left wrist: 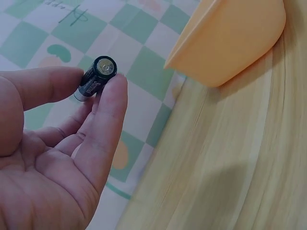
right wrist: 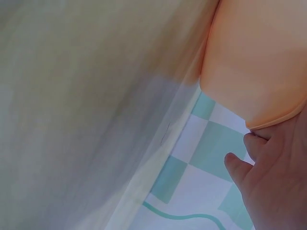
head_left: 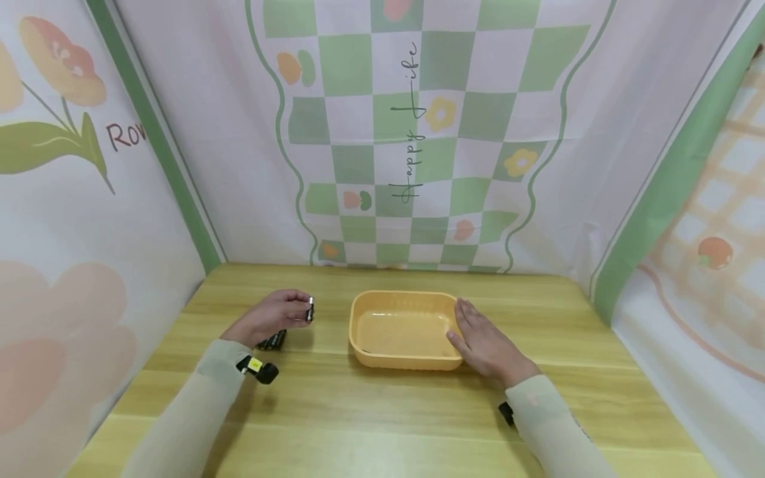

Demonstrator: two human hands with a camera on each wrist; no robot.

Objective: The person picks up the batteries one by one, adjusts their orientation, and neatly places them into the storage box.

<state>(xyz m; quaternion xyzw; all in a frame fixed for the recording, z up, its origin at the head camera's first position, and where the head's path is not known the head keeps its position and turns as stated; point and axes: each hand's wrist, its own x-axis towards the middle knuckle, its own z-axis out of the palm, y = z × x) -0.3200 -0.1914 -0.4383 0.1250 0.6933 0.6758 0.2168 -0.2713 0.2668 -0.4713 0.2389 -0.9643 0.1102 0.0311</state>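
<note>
Between thumb and fingertips, my left hand (head_left: 277,312) pinches one small dark battery (left wrist: 97,76), held above the table to the left of a yellow-orange plastic basket (head_left: 405,363). The left wrist view shows the battery's metal end facing the camera. Several more dark batteries (head_left: 275,340) lie together on the table below the left wrist, partly hidden by it. My right hand (head_left: 490,345) touches the basket's right side, its fingers straight along the rim and the thumb over the edge. A small dark mark shows inside the basket near its front left corner; I cannot tell what it is.
The wooden table (head_left: 382,418) carries the basket near its middle. Patterned cloth (head_left: 346,116) hangs behind the table's back edge, with more cloth at both sides. A small black camera (head_left: 266,373) is strapped to the left wrist.
</note>
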